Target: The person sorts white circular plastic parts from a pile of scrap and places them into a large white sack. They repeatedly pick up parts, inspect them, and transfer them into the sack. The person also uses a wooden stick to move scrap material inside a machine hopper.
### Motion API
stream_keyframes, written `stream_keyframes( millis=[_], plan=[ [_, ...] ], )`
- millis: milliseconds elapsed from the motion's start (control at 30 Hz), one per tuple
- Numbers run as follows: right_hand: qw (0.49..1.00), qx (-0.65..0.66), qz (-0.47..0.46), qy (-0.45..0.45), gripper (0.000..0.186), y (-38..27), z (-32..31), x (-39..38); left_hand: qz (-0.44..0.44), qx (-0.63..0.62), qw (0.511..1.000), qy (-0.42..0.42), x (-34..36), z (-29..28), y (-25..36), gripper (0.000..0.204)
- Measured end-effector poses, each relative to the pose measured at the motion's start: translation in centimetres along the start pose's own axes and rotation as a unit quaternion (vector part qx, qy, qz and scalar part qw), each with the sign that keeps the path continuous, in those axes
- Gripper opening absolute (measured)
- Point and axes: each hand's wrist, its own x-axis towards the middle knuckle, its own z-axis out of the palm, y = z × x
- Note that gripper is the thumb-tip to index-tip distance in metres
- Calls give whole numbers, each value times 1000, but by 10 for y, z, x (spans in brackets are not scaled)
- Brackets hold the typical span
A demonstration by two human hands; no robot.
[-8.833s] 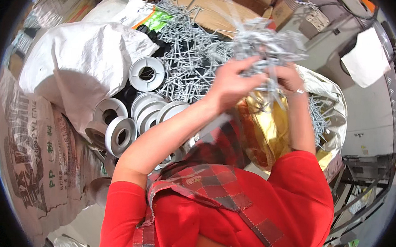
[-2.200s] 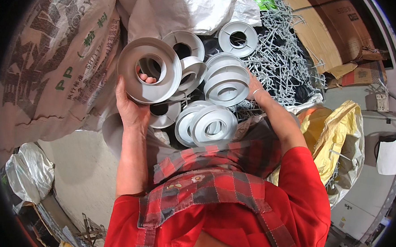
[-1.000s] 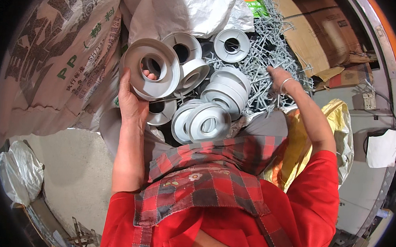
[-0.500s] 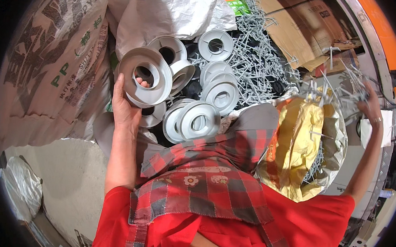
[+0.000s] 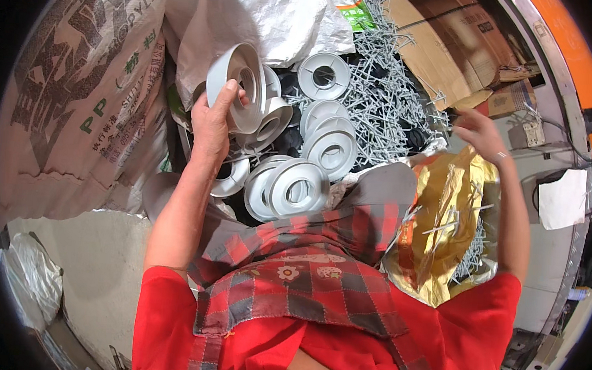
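Note:
My left hand [image 5: 214,117] grips a pale grey plastic flanged ring [image 5: 237,85], thumb on its outer wall and fingertips showing by the central hole. It is tilted on edge above other such rings. A stack of flanged rings [image 5: 332,151] and an overlapping pair [image 5: 299,192] lie in front of me, with a spoked ring [image 5: 324,76] farther off. My right hand [image 5: 481,134], slightly blurred, is raised above the gold-lined bag [image 5: 441,226]. Its fingers are loosely bent and apart, with nothing visible in them. Thin grey plastic sprue pieces [image 5: 388,89] form a heap beyond the rings.
A large printed woven sack [image 5: 92,107] stands on the left, and a white sack [image 5: 265,16] lies at the back. Cardboard boxes [image 5: 443,52] sit at the far right, near an orange machine panel [image 5: 571,52]. More sprue pieces [image 5: 470,254] are inside the gold-lined bag.
The right hand has moved left and inward, and the blurred sprues near it are gone from the air. The left hand has raised the ring and turned it on edge.

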Motion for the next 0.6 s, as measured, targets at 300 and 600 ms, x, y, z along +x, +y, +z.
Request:
stream_keyframes(
  millis=[300,600],
  plan=[
    [996,71,-6,-59,62,2,233,197,-22,-6,999,39,16,-3,0,39],
    [894,295,24,-336,40,-50,221,128,-90,-26,995,47,19,2,4,43]
  ],
)
